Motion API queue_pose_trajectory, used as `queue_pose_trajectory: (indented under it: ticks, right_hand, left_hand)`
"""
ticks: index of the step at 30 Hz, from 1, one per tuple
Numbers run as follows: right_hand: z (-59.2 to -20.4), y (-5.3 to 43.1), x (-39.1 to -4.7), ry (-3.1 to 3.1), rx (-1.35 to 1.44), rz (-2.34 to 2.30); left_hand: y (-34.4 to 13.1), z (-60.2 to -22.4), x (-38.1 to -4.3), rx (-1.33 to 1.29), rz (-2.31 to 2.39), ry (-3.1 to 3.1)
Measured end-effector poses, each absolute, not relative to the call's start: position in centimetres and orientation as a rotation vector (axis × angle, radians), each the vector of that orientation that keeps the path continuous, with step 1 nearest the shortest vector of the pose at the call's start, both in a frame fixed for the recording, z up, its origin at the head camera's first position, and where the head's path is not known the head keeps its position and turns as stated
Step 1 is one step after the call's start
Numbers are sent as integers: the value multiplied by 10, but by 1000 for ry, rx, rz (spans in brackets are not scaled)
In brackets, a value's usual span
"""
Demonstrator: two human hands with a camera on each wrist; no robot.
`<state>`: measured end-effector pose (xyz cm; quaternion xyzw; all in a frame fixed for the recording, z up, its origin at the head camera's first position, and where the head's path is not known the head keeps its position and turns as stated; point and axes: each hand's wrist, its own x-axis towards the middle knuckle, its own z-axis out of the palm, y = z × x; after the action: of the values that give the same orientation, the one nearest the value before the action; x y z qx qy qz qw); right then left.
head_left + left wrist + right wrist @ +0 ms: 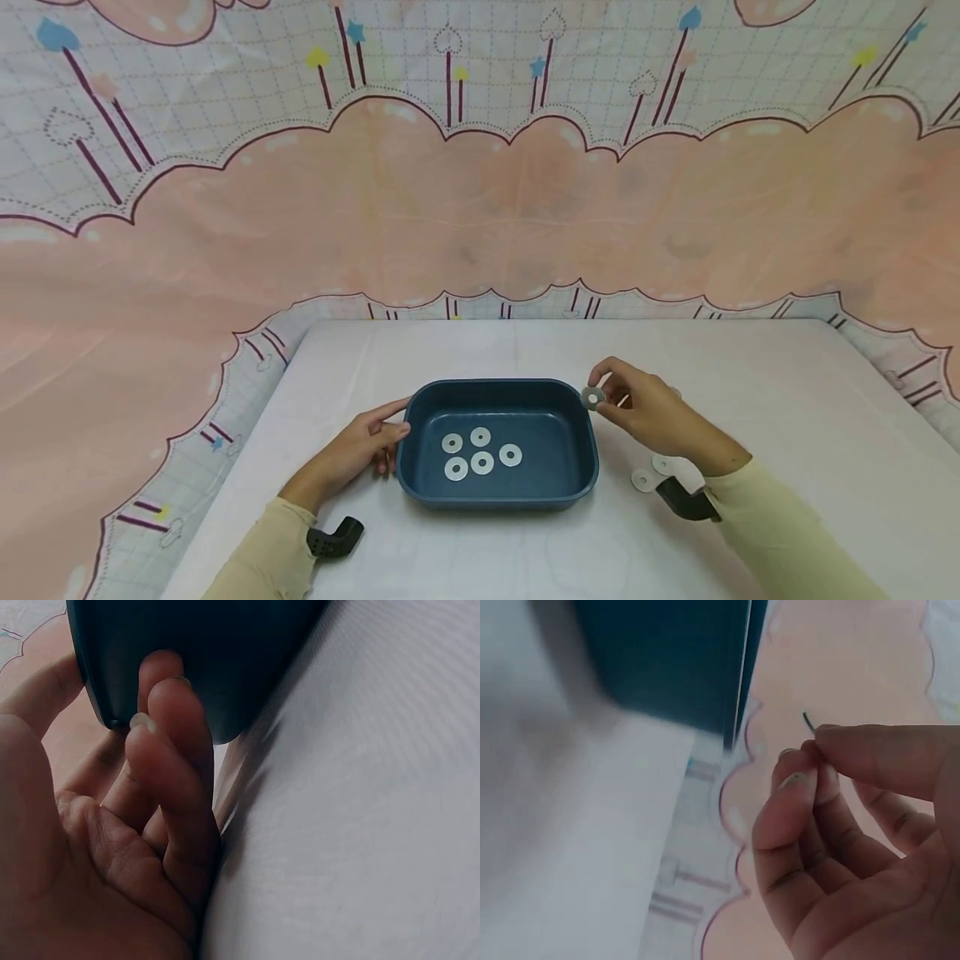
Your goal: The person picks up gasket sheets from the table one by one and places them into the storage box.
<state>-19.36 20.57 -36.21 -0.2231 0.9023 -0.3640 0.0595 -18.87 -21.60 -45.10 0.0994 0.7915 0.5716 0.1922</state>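
Observation:
A dark blue rectangular tray (540,475) stands on the white table, with several flat metal washers (447,468) lying in its left and middle part. My left hand (360,442) grips the tray at its left end, thumb at the rim and fingertips (176,705) against the outer wall. Over by the right rear corner of the rim, my right hand (637,404) pinches one washer (587,392) between thumb and fingertips, above rim height. In the right wrist view that washer shows only as a thin dark edge (808,720); the fingers hide the rest.
Right of the tray, loose washers (639,486) lie on the white table (465,558), partly under the right forearm. Another pale piece (677,392) peeks out behind the right hand. A patterned peach-and-white cloth (487,208) hangs behind the table.

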Motion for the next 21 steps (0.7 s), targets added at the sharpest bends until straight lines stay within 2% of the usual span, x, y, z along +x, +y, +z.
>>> queue_pose_trajectory:
  ticks: [13,21]
  right_hand:
    - [-374,153,-182,2533,-957,-1058]
    - [-382,126,-181,2476,-1012,-1002]
  left_hand:
    - [-217,-453,-189,290,1610,2222]
    - [-216,-452,-189,310,1603,2229]
